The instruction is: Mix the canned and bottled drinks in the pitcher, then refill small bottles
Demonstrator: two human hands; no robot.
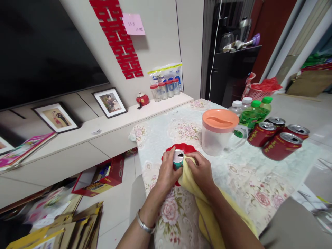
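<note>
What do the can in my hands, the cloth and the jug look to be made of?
Can: likely thin metal, with a shiny silver top and an opened mouth. Cloth: soft yellow fabric, matte, draping in folds. Jug: probably plastic, with a clear cloudy body and an opaque, smooth orange lid.

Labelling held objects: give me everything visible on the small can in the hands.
The small can is metal, with a silvery top whose tab opening looks punched open and a teal-green side, mostly hidden. It is tilted, top toward the camera, above a red plate on the floral tablecloth. The left hand grips its side; the right hand presses a yellow cloth against it.
</note>
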